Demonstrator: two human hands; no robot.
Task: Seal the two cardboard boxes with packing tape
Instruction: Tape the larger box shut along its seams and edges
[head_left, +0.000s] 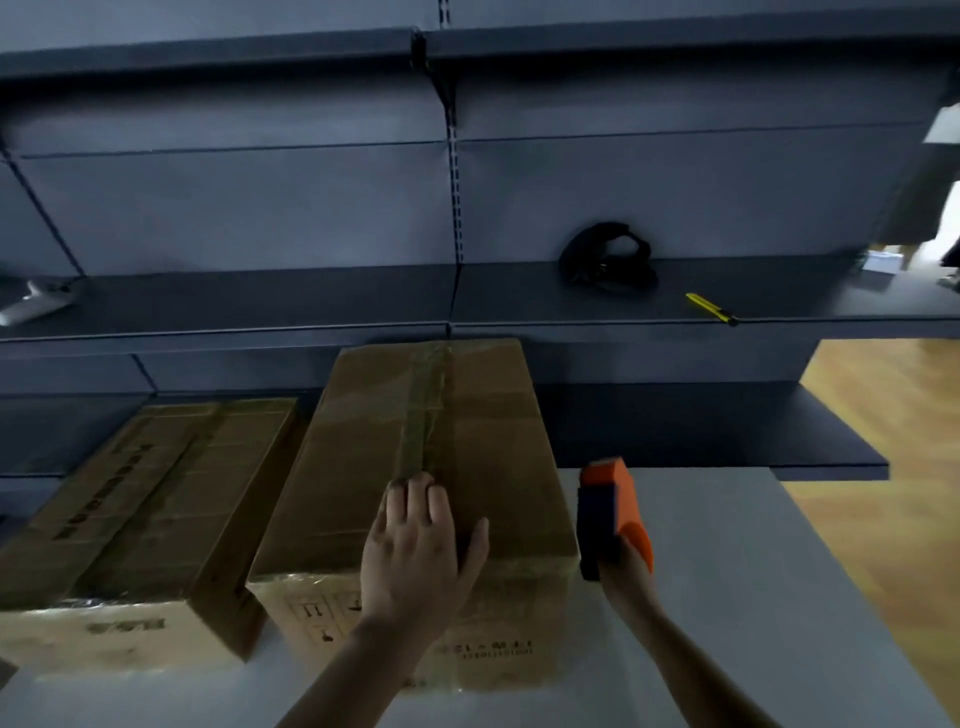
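Hands apart on separate jobs. Presses left hand (415, 551) flat, fingers straight, onto the near end of a tape strip (423, 410) running down the middle seam of the taller cardboard box (493, 441). Grips an orange and blue tape dispenser (610, 512) in right hand (623, 571), held off the box's right side over the grey table (727, 597), near the box but apparently not touching it.

Looks like the smoothing-down step: strip laid along the whole top, being rubbed flat near the front edge. Probably calls next for running the palm along the strip toward the far edge, then carrying the dispenser over to the second box (156, 493).

Sits to the left of the first, lower, just beside it, clear of both hands; too dim to tell whether its seam carries tape.

Behind, on a dark shelf (571, 301): a yellow utility knife (709, 307) and a black bundle (608, 257), both well apart from the hands.
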